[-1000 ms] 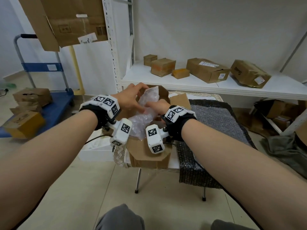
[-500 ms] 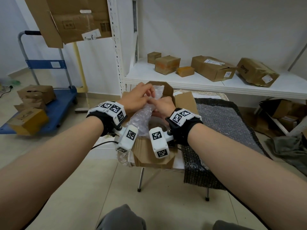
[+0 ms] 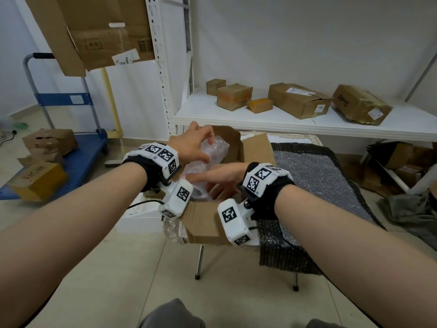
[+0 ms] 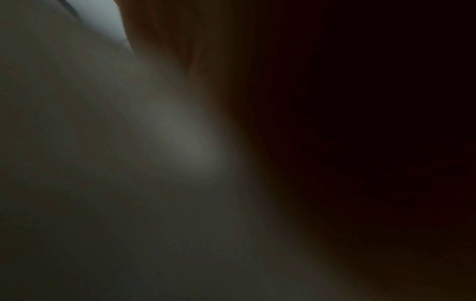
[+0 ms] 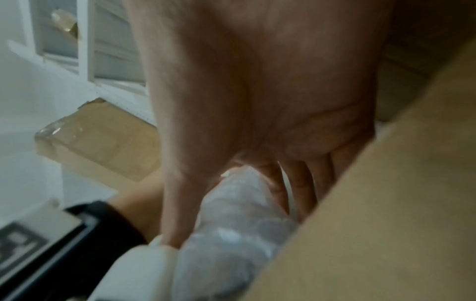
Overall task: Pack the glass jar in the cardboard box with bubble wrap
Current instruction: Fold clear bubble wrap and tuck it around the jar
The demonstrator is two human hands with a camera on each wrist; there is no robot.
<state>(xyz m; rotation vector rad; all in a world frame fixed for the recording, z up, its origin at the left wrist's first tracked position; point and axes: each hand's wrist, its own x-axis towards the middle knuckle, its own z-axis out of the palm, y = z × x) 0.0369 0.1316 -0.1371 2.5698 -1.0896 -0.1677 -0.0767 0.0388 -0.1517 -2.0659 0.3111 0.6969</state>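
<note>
The glass jar is hidden inside a clear bubble-wrap bundle [image 3: 216, 150] that stands in the open cardboard box [image 3: 256, 150]. My left hand [image 3: 196, 144] grips the top of the bundle with curled fingers. My right hand [image 3: 212, 179] reaches into the box lower down and holds the bundle's side. In the right wrist view the bundle [image 5: 231, 234] sits between the thumb and the fingers [image 5: 304, 193], close against the box wall [image 5: 386, 203]. The left wrist view is dark and blurred.
The box sits on a small metal-legged table, beside a dark-backed sheet of bubble wrap [image 3: 314, 181]. Behind is a white shelf [image 3: 295, 124] with several cardboard boxes. A blue trolley [image 3: 80, 159] with boxes stands at the left, and a white box [image 3: 137, 218] lies on the floor.
My right hand has dropped from the bundle's top to its lower side inside the box. My left hand has stayed on the top of the bundle.
</note>
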